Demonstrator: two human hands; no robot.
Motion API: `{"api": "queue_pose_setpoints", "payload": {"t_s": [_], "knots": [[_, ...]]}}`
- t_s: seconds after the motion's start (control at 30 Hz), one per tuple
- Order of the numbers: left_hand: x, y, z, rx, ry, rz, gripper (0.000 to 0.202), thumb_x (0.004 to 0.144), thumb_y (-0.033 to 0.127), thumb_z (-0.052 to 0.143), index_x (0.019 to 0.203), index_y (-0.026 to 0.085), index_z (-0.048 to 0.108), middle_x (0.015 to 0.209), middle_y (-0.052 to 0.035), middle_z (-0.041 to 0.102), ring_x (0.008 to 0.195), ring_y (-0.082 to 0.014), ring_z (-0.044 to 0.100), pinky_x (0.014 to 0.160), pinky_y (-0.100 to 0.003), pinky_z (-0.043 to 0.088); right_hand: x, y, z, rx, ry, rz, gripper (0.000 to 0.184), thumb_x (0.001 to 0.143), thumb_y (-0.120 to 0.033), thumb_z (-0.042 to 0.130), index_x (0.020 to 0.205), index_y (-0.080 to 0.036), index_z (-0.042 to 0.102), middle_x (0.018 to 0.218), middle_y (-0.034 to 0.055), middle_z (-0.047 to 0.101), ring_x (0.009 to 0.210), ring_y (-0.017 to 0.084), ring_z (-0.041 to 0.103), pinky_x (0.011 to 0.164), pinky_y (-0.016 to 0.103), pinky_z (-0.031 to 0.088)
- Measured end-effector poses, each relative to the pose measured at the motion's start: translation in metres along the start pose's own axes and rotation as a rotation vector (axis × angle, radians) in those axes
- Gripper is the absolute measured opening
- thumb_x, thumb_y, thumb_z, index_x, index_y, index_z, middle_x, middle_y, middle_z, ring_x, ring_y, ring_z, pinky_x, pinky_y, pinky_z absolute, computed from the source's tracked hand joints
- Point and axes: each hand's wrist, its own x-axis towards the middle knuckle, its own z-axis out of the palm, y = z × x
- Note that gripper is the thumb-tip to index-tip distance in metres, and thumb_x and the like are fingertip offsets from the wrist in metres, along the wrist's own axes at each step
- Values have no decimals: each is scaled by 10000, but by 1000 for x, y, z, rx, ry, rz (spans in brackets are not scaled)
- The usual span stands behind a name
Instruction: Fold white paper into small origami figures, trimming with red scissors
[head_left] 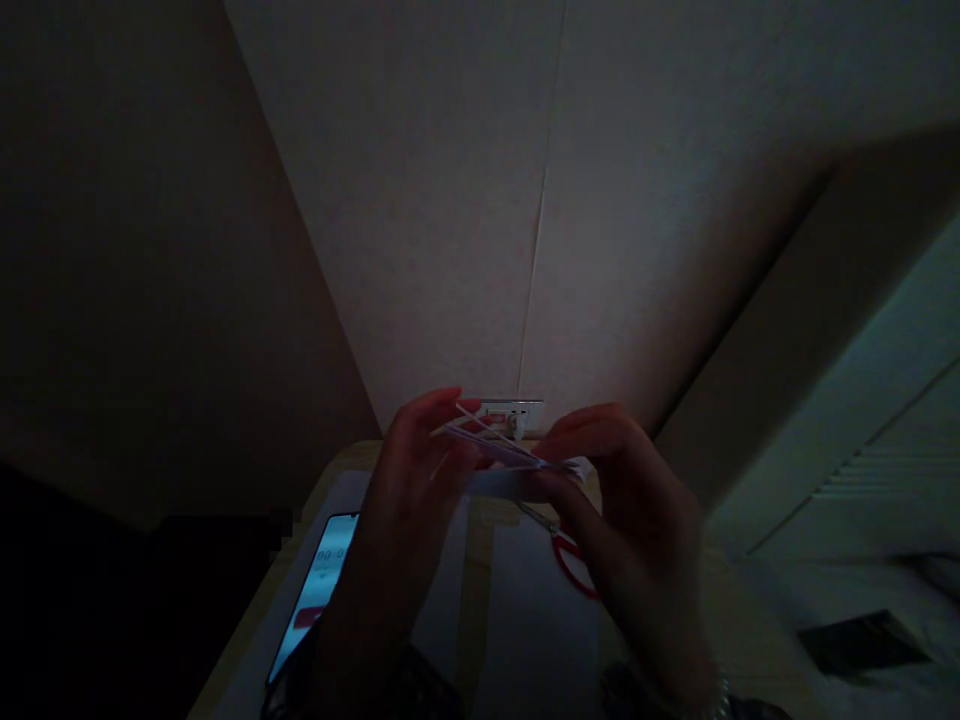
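Observation:
A folded piece of white paper (499, 453) is held in the air above the table, its layers seen nearly edge-on and fanned apart on the left. My right hand (626, 510) pinches its gathered right end between thumb and fingers. At its left end, my left hand (416, 490) is closed around the paper, with fingertips at the separated layers. Below my right hand lie scissors (574, 565) with red handles, partly hidden by that hand. A lit phone (319, 580) is next to my left forearm, which covers part of its screen.
White sheets (536, 610) lie on the wooden table (478, 570), with bare wood between them. Behind the hands is a wall socket (529, 410) with a plug in it. A dark flat object (862, 643) lies at the lower right, beyond the table. The room is dim.

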Motion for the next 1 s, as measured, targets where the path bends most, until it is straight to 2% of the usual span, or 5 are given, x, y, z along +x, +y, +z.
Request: {"api": "queue_pose_setpoints", "payload": {"t_s": [0.17,0.4,0.63,0.8,1.0], "knots": [[2,0,-4,-78,-52,-14,358,831,329,702,1152,258,559,1254,-80,655,1137,-265,653,861,-351,582,3,2,2,-5,-121,-37,134,853,-153,706,896,-250,625,876,-38,651,838,129,604,754,245,471],[0,3,-6,-68,-86,-26,744,627,170,860,1263,307,500,1312,-66,621,1173,-274,628,831,-319,585,-4,3,2,38,138,22,137,878,-145,663,885,-278,632,880,-26,639,863,150,596,767,278,481],[0,11,-4,28,-40,-97,275,706,183,740,964,235,659,840,1,720,663,-158,664,485,-217,514,-2,-10,-1,277,47,217,78,886,-206,667,878,-283,658,954,-27,736,857,147,701,725,255,564],[-1,12,-4,-20,24,-74,216,704,223,733,911,258,681,752,24,699,630,-151,636,490,-214,503,-2,-11,1,269,28,233,110,857,-182,695,874,-290,680,879,-63,740,788,97,694,672,175,548],[-5,14,3,12,215,103,66,881,278,630,850,223,650,703,38,620,551,-81,541,415,-141,436,-6,-3,5,50,232,102,164,874,-133,665,825,-284,626,849,-56,700,812,117,648,731,248,517]]}}
